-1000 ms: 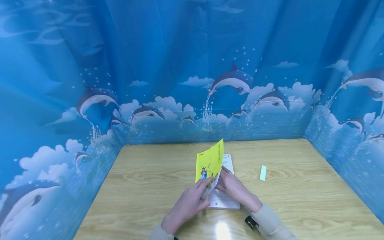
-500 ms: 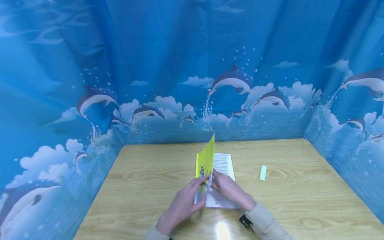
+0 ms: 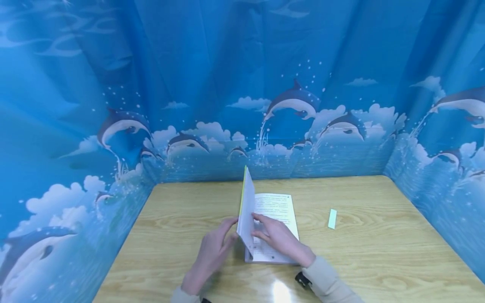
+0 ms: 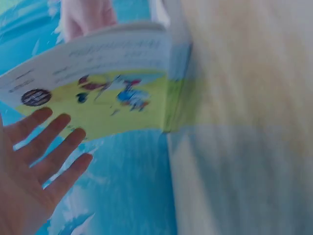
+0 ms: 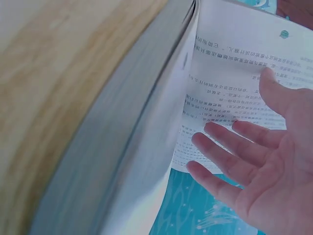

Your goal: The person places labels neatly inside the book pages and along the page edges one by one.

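A book (image 3: 278, 206) with a yellow-green cover stands partly opened on the table, its printed right-hand page lying flat and its left part raised almost upright. In the left wrist view the cover (image 4: 146, 110) shows a small cartoon figure. My left hand (image 3: 212, 250) is on the cover's outer side, fingers straight and spread, fingertips right at the cover. On the inner side, my right hand (image 3: 280, 237) reaches over the flat page with its fingertips at the raised leaf. The right wrist view shows those fingers (image 5: 230, 144) extended in front of the printed page.
A pale green slip (image 3: 332, 219) lies on the wooden table (image 3: 182, 210) to the right of the book. Behind the table and along its sides hangs a blue curtain (image 3: 212, 84) with dolphins.
The cover and its leaves have swung left, from leaning over the right side to nearly upright, uncovering the printed page. Both hands have moved left, and the left fingers have loosened from the book's edge.
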{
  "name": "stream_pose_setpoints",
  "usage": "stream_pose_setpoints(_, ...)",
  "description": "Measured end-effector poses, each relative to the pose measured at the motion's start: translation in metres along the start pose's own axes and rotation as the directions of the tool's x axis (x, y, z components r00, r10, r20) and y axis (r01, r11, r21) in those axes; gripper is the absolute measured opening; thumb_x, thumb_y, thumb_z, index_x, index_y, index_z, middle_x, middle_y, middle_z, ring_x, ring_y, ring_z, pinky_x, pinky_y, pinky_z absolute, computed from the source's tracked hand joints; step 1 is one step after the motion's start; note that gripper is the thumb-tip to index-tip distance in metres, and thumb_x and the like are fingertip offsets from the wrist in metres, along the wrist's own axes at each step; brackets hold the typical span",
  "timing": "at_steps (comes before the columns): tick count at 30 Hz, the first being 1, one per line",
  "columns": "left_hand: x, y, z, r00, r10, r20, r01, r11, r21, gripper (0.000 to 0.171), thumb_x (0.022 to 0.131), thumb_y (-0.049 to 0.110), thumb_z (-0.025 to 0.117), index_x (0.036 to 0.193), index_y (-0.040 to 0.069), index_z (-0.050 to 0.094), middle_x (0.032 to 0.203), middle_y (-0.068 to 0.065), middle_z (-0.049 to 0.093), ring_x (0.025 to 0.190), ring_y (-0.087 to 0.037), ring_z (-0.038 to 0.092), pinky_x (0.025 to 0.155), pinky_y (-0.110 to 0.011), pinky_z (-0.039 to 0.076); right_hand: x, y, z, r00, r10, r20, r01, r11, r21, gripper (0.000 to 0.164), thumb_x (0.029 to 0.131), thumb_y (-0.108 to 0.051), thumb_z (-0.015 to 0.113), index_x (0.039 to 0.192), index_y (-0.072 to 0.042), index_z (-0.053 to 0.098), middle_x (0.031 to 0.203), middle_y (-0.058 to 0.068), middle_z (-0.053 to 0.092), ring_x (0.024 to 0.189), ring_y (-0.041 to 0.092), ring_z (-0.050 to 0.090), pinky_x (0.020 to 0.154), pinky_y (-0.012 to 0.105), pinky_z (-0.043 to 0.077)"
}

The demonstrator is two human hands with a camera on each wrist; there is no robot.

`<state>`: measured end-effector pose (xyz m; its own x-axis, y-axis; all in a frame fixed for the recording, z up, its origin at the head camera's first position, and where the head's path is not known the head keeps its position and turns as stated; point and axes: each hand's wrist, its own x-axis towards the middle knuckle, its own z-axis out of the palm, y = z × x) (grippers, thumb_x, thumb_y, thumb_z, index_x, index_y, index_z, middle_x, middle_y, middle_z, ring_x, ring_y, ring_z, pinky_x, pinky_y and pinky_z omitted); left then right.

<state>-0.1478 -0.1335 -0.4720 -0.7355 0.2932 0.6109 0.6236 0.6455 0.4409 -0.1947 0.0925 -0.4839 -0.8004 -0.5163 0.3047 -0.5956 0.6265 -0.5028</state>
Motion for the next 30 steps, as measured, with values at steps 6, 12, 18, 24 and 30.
stream_pose_setpoints(6,0.011,-0.007,-0.029,0.983,-0.117,-0.139,0.123,0.992,0.036,0.032,0.108,0.024,0.050,0.129,0.007,0.067,0.122,-0.008,0.072,0.072,-0.020,0.069,0.066,-0.034,0.058,0.002,-0.005,0.002,0.999,0.008,0.051,-0.006,1.000,-0.027,0.058,0.097,-0.037,0.067,0.143,-0.003,0.055,0.139,0.015,0.062,0.125,0.031,0.061,0.105,0.046,0.050)
stream_pose_setpoints(12,0.021,-0.007,-0.046,0.987,-0.119,-0.111,0.137,0.976,0.167,0.025,0.098,0.018,0.068,0.122,0.010,0.071,0.122,-0.009,0.072,0.114,-0.030,0.068,0.093,-0.048,0.057,0.003,-0.007,0.004,0.992,-0.003,0.124,0.014,0.996,-0.083,0.055,0.097,-0.032,0.068,0.144,-0.006,0.055,0.144,0.014,0.057,0.129,0.031,0.057,0.108,0.048,0.047)
stream_pose_setpoints(18,0.022,-0.003,-0.039,0.990,-0.116,0.080,0.091,0.962,0.257,0.025,0.093,0.021,0.074,0.116,0.011,0.074,0.123,-0.010,0.072,0.120,-0.033,0.064,0.100,-0.052,0.052,0.001,-0.005,0.007,0.985,-0.023,0.170,0.040,0.994,-0.100,0.055,0.098,-0.029,0.067,0.147,-0.008,0.052,0.150,0.016,0.051,0.133,0.035,0.053,0.110,0.052,0.044)
stream_pose_setpoints(24,0.014,-0.006,-0.022,0.953,-0.164,0.254,0.081,0.948,0.307,0.039,0.094,0.030,0.073,0.124,0.007,0.070,0.134,-0.015,0.065,0.129,-0.038,0.056,0.107,-0.056,0.046,0.000,-0.004,0.007,0.979,-0.052,0.197,0.073,0.992,-0.102,0.058,0.098,-0.032,0.066,0.149,-0.009,0.050,0.153,0.016,0.047,0.135,0.035,0.051,0.113,0.055,0.040)
stream_pose_setpoints(30,0.010,-0.012,-0.006,0.912,-0.206,0.355,0.134,0.967,0.218,0.059,0.095,0.037,0.070,0.140,0.001,0.057,0.146,-0.023,0.054,0.137,-0.044,0.047,0.113,-0.060,0.038,-0.002,-0.003,0.008,0.977,-0.074,0.199,0.099,0.988,-0.122,0.059,0.099,-0.032,0.066,0.150,-0.008,0.049,0.153,0.017,0.047,0.135,0.036,0.051,0.112,0.054,0.042)
